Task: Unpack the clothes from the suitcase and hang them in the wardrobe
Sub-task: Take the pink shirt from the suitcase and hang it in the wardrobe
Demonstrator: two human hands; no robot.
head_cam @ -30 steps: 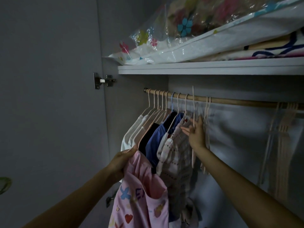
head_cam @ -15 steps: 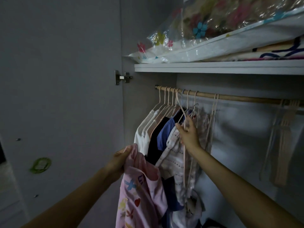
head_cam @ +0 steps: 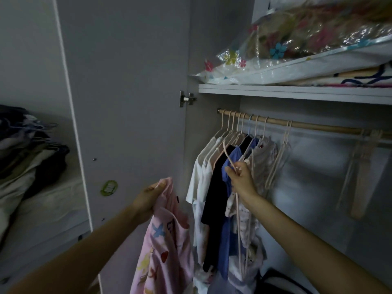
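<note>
My left hand [head_cam: 149, 197] grips the top of a pink printed garment [head_cam: 164, 249], which hangs down in front of the open wardrobe. My right hand [head_cam: 240, 179] holds a thin pink hanger [head_cam: 228, 153] off the rail, its hook up to the left and its body hanging below the hand. The wooden rail [head_cam: 307, 126] carries several hung clothes [head_cam: 216, 177]: white, black, blue and patterned ones at its left end. The suitcase is out of view.
The open wardrobe door [head_cam: 127, 102] stands on the left. A shelf [head_cam: 297, 93] above the rail holds bagged bedding [head_cam: 297, 45]. Empty hangers [head_cam: 277, 158] hang mid-rail, wooden ones [head_cam: 360, 172] at the right. Piled clothes [head_cam: 23, 149] lie far left.
My right hand has lifted a pink hanger off the rail and drawn it down and left. The view has swung left, showing more of the door and the clothes pile.
</note>
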